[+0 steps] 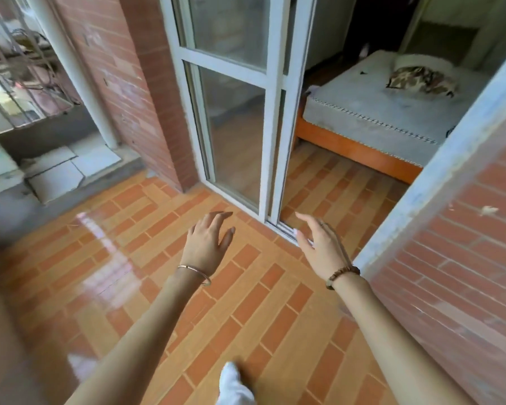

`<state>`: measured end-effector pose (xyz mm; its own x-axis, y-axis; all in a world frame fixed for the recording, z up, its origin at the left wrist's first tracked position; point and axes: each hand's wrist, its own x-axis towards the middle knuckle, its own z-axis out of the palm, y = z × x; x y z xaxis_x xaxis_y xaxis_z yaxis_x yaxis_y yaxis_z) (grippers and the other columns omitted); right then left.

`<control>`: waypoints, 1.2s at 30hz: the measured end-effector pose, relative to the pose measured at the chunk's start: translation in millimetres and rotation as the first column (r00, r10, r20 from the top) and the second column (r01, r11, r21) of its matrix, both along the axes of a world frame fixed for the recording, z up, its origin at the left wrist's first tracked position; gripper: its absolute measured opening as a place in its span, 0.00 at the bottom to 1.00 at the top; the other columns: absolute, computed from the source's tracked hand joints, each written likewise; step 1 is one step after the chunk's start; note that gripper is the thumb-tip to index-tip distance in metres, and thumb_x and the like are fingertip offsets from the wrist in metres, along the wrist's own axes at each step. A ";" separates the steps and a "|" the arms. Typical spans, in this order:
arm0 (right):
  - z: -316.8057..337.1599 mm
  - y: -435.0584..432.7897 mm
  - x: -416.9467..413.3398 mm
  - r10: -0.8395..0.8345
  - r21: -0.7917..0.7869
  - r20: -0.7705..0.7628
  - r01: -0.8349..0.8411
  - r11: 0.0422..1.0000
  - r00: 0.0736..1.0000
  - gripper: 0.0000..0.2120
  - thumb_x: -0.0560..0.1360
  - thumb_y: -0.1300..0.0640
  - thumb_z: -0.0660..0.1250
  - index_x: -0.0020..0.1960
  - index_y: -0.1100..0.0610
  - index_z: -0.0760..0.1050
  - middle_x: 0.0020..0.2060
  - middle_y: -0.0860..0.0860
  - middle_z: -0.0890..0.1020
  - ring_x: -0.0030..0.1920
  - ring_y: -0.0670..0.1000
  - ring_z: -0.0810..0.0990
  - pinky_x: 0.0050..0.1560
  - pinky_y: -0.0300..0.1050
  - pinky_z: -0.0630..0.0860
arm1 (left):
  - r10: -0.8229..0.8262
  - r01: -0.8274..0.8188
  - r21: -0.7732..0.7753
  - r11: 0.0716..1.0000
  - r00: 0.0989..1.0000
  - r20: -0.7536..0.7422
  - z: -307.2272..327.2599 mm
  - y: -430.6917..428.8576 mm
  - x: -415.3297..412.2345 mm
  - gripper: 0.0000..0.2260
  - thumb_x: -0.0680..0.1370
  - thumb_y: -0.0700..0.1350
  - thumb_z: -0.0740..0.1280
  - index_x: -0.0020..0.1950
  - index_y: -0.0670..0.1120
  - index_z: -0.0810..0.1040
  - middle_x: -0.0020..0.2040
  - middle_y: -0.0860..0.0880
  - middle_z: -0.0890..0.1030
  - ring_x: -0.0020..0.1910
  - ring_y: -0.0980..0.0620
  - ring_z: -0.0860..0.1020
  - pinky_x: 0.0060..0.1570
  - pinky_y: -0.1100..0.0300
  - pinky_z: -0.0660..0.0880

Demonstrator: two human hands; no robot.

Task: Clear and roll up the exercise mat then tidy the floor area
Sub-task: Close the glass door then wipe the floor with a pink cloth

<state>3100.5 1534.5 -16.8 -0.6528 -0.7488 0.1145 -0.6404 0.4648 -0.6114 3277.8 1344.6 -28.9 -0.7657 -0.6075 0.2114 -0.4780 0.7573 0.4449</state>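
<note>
Both the left hand (208, 241) and right hand (319, 244) hover spread and empty over glossy tiled floor (246, 302) by a glass door (234, 112).

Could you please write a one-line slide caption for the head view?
Both empty hands, left hand and right hand, reach over the tiled floor toward the sliding glass door; no mat visible.

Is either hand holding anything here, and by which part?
Nothing is held. The left hand and right hand are both open and empty above the tiled floor.
</note>
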 end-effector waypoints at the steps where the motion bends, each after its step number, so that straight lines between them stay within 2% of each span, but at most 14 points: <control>1: -1.4 -0.9 -12.9 -0.027 -0.007 -0.004 0.026 1.000 1.000 0.18 0.81 0.49 0.58 0.70 0.48 0.67 0.66 0.49 0.73 0.66 0.53 0.70 0.63 0.54 0.72 | -0.034 0.034 -0.002 0.999 0.999 0.001 0.2 -5.8 -18.3 0.23 0.78 0.59 0.52 0.67 0.49 0.72 0.63 0.48 0.75 0.61 0.44 0.74 0.60 0.47 0.68; 10: -6.3 -41.0 -130.6 -0.218 0.031 -0.041 0.219 0.975 0.975 0.19 0.81 0.47 0.57 0.70 0.49 0.67 0.66 0.48 0.73 0.67 0.52 0.69 0.62 0.48 0.71 | -0.230 0.231 -0.023 0.973 0.972 0.043 -5.7 -79.7 -179.8 0.25 0.78 0.60 0.49 0.66 0.50 0.72 0.63 0.49 0.76 0.60 0.44 0.75 0.60 0.48 0.68; 15: 3.4 -74.2 -193.6 -0.343 0.031 -0.118 0.348 0.937 0.932 0.18 0.80 0.48 0.58 0.69 0.51 0.70 0.65 0.50 0.75 0.67 0.54 0.70 0.64 0.49 0.69 | -0.340 0.340 -0.025 0.940 0.940 0.019 2.7 -123.5 -270.3 0.16 0.81 0.52 0.59 0.67 0.50 0.73 0.64 0.49 0.75 0.61 0.44 0.74 0.59 0.46 0.69; 17: 7.2 -82.4 -219.7 -0.385 0.032 -0.135 0.393 0.919 0.913 0.19 0.80 0.48 0.58 0.68 0.51 0.70 0.65 0.51 0.75 0.66 0.55 0.71 0.66 0.50 0.66 | -0.368 0.368 -0.038 0.929 0.930 0.012 8.6 -138.6 -306.1 0.15 0.81 0.50 0.61 0.67 0.49 0.73 0.64 0.48 0.75 0.62 0.44 0.74 0.60 0.45 0.69; 21: 18.9 -92.5 -273.6 -0.456 0.028 -0.160 0.466 0.884 0.875 0.19 0.80 0.47 0.58 0.68 0.51 0.70 0.64 0.52 0.76 0.64 0.55 0.72 0.64 0.53 0.71 | -0.431 0.429 -0.067 0.901 0.902 -0.029 18.7 -159.3 -373.5 0.15 0.81 0.50 0.60 0.66 0.48 0.74 0.62 0.48 0.76 0.59 0.44 0.75 0.59 0.46 0.69; 24: 21.1 -98.8 -316.4 -0.497 0.027 -0.181 0.510 0.860 0.848 0.19 0.80 0.47 0.58 0.68 0.51 0.70 0.64 0.52 0.76 0.64 0.55 0.73 0.64 0.53 0.69 | -0.456 0.454 -0.056 0.889 0.889 -0.041 18.2 -168.7 -424.9 0.15 0.81 0.50 0.60 0.66 0.47 0.73 0.62 0.46 0.76 0.56 0.43 0.77 0.59 0.46 0.68; 29: 15.5 -110.9 -394.8 -0.507 0.024 -0.190 0.520 0.854 0.841 0.19 0.80 0.46 0.57 0.68 0.51 0.70 0.64 0.52 0.76 0.65 0.54 0.72 0.67 0.52 0.67 | -0.481 0.480 -0.034 0.877 0.875 -0.057 11.3 -177.4 -511.3 0.16 0.81 0.52 0.59 0.66 0.48 0.73 0.58 0.46 0.77 0.56 0.43 0.75 0.61 0.44 0.69; 36: 9.6 -124.3 -527.8 -0.537 -0.010 -0.127 0.541 0.841 0.834 0.19 0.80 0.48 0.58 0.69 0.52 0.70 0.63 0.53 0.76 0.64 0.55 0.72 0.64 0.49 0.67 | -0.464 0.459 -0.085 0.885 0.883 -0.068 8.8 -186.9 -644.5 0.15 0.81 0.50 0.60 0.66 0.50 0.73 0.60 0.48 0.77 0.61 0.45 0.74 0.64 0.43 0.67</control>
